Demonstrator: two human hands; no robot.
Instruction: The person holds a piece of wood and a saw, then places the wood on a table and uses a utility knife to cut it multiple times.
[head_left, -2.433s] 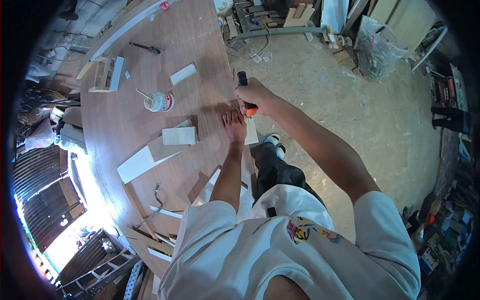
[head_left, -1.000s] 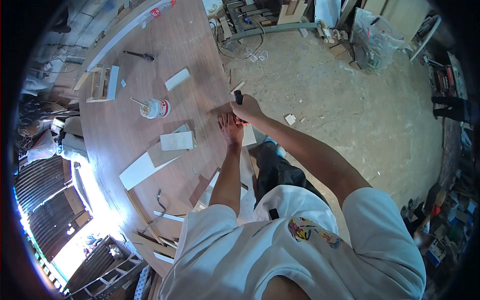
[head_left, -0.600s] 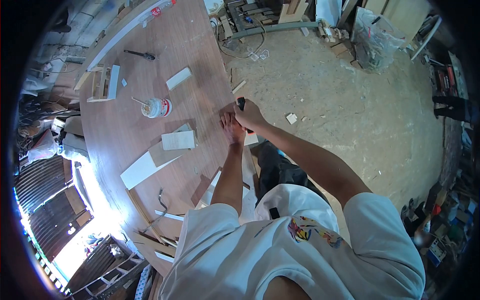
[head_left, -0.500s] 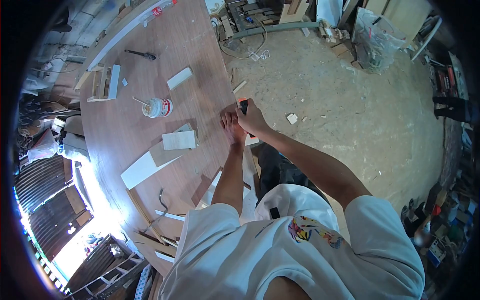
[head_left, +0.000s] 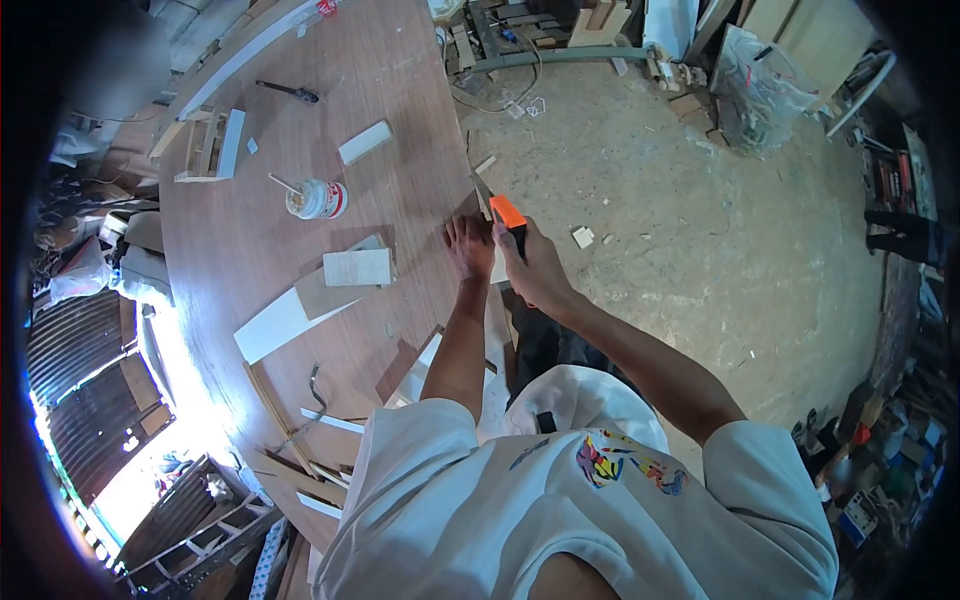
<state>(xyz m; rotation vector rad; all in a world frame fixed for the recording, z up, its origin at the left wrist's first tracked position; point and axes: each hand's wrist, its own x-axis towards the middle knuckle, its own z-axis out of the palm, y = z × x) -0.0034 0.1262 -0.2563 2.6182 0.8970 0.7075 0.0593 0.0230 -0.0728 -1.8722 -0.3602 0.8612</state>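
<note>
My right hand (head_left: 538,270) is wrapped round the orange and black handle of a hand saw (head_left: 508,213). Its narrow grey blade points away from me, beside the table's edge. My left hand (head_left: 468,245) lies on the edge of the brown table (head_left: 420,190), fingers spread and pointing forward, just left of the saw. A pale piece of wood (head_left: 499,268) shows partly between my wrists; whether my left palm presses on it is hidden.
White-faced boards (head_left: 358,268) and a small block (head_left: 365,143) lie on the table. A jar with a stick (head_left: 318,199), a dark tool (head_left: 288,91) and a small wooden frame (head_left: 212,150) are there too. Offcuts (head_left: 583,237) lie on the floor.
My right hand has drawn the saw back and up, and it has tilted so the orange handle and part of the blade now show. The left hand stays at the table edge.
</note>
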